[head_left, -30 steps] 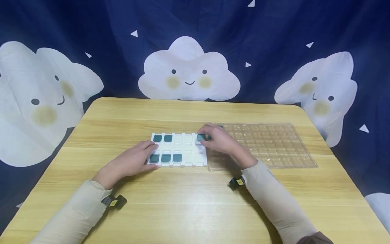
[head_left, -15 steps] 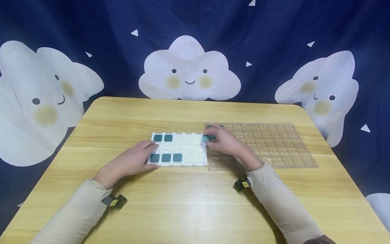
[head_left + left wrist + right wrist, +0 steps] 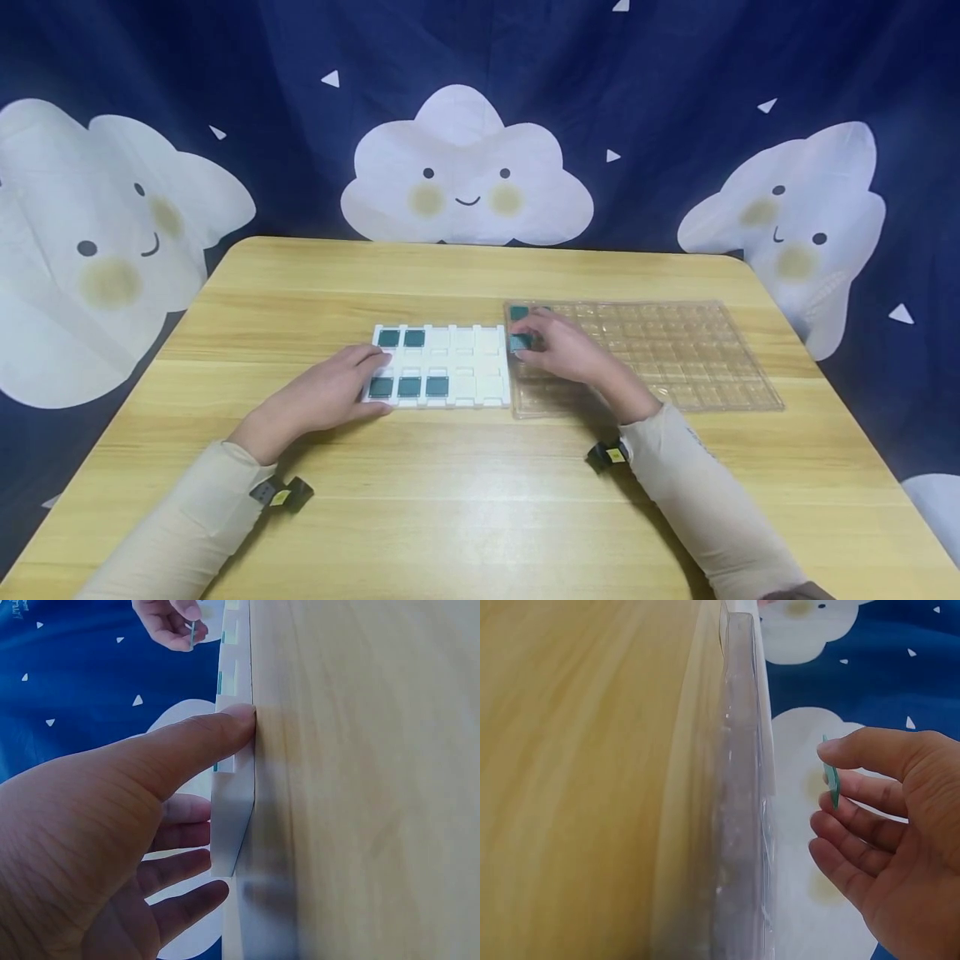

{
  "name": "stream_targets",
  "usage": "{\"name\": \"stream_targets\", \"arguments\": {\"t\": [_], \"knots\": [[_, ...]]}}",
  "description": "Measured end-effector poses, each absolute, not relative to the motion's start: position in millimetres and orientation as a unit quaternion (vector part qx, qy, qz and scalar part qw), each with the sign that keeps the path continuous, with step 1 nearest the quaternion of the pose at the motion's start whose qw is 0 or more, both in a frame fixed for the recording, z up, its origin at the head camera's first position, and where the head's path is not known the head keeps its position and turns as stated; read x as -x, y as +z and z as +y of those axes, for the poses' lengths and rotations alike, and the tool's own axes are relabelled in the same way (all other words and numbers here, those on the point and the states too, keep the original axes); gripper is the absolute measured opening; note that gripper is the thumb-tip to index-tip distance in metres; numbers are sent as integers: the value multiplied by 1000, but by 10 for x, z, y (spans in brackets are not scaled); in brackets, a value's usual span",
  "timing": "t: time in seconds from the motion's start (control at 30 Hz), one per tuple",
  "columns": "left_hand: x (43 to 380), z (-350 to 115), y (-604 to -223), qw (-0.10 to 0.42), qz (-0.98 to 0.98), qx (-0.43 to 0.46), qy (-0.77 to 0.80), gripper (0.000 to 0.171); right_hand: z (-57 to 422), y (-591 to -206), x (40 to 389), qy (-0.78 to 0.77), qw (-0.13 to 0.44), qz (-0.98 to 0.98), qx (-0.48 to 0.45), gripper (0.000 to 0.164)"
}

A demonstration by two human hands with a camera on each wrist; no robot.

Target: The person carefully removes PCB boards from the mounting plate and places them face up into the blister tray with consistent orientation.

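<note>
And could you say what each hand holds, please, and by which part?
The right hand pinches a green chip by its edges; the left hand grips the white compartment tray by its left end.

Right of the left hand [image 3: 330,390], the white tray [image 3: 465,364] lies unobstructed.

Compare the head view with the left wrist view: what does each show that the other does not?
Head only: the clear tray and the upper faces of five green chips in the white tray.
Left wrist only: the held chip seen edge-on.
Both: the left hand holding the white tray, the right hand pinching the held chip, the table, the curtain.
</note>
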State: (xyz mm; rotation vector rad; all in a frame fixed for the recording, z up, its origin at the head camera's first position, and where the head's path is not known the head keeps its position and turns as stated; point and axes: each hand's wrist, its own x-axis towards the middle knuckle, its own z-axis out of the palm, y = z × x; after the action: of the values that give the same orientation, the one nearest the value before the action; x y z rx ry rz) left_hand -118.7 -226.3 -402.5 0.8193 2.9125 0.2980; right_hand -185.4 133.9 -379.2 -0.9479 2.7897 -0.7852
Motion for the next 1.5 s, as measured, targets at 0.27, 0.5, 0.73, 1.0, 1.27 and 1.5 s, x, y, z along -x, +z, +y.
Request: {"name": "stream_targets", "arguments": {"t": [0.27, 0.5, 0.73, 1.0, 1.27, 1.5], "knots": [[1188, -2252, -4026, 49, 956, -272, 97, 82, 1419, -3818, 1864, -251, 56, 921, 293, 33], [1192, -2252, -4021, 48, 955, -274, 100, 82, 1434, -3827, 1887, -238, 66, 926, 285, 33], [1197, -2252, -4014, 47, 956, -271, 100, 82, 1422, -3862, 1926, -239, 74, 926, 281, 34], [1202, -2252, -4020, 52, 956, -270, 104, 81, 1421, -3912, 1964, -237, 83, 928, 275, 35], [1193, -2256, -4030, 56, 956, -268, 104, 82, 1425, -3943, 1970, -231, 93, 931, 268, 35], [1195, -2253, -4019, 53, 957, -267, 101, 82, 1425, -3946, 1975, -231, 94, 931, 267, 36]]}}
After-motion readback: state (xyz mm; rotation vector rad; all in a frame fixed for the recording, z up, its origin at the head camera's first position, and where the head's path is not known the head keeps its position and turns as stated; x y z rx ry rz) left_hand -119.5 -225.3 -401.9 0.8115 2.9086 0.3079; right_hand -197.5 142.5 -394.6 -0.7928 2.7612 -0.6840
